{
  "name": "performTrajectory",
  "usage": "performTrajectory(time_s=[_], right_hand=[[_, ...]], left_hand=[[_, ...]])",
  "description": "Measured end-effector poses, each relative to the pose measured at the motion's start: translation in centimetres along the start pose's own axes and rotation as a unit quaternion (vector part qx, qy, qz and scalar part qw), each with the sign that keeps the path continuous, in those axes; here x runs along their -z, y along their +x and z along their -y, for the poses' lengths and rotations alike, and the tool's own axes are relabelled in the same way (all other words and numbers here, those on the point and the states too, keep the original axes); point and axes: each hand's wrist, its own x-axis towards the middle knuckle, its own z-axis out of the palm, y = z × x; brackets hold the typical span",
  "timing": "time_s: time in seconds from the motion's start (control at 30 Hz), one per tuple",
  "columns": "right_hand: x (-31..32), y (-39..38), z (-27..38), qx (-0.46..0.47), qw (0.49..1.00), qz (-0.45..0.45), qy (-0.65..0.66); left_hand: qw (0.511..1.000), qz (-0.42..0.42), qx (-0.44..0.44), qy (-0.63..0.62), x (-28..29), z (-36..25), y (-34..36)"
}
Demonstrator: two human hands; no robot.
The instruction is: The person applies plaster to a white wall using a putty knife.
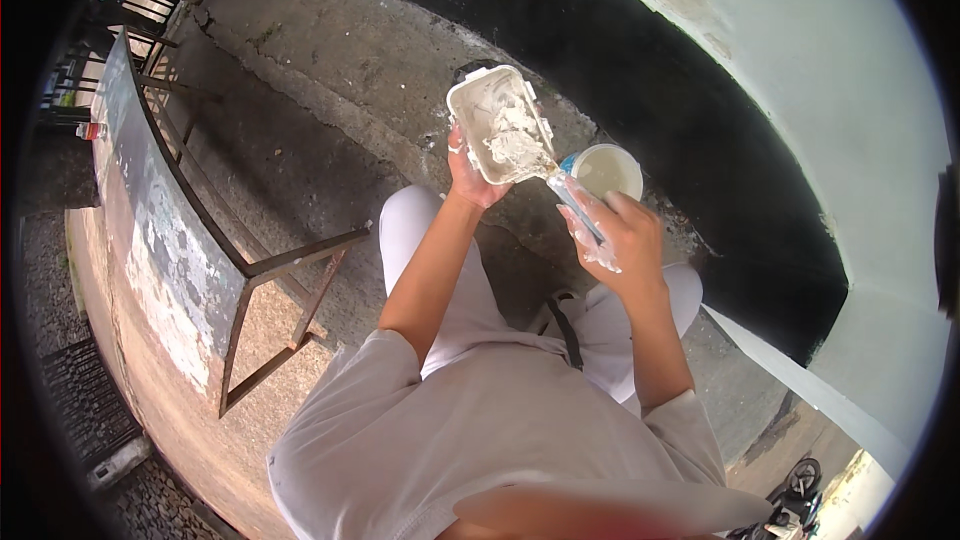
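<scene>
My left hand (474, 178) is closed around the near left side of a white plastic tub (466, 105), tilted so that its inside shows. Thick off-white paste (515, 145) lies in the tub and smears its walls. My right hand (628, 240) grips the handle of a putty knife (575, 208), smeared with the same paste. The knife's blade end is at the tub's near right corner, mostly hidden by paste. White smears also coat the fingers of my right hand. Just beyond that hand, a round white bucket (607, 171) holds pale, cloudy liquid.
A wall, black below (690, 130) and white above (800, 60) with peeling patches, runs along the right. On the left stands a metal-framed panel (180, 250) with flaking paint. The concrete floor (330, 70) is cracked. A motorcycle (800, 495) is at lower right.
</scene>
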Motion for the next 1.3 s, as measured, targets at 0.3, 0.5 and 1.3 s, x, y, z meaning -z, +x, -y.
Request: performTrajectory(time_s=[0.3,0.5,1.3], right_hand=[[6.9,6.3,7.5,-0.138,0.987,0.052,0.064],[15.2,11.7,15.7,-0.145,0.979,0.142,-0.010],[31.5,20.7,41.0,0.056,0.946,0.243,0.207]], left_hand=[[0.993,-0.092,-0.078,-0.005,-14.5,-6.0,-1.4],[0.981,-0.185,-0.048,-0.028,-25.2,-8.2,-6.0],[0.940,-0.181,-0.291,0.011,-43.8,-29.4,-22.2]])
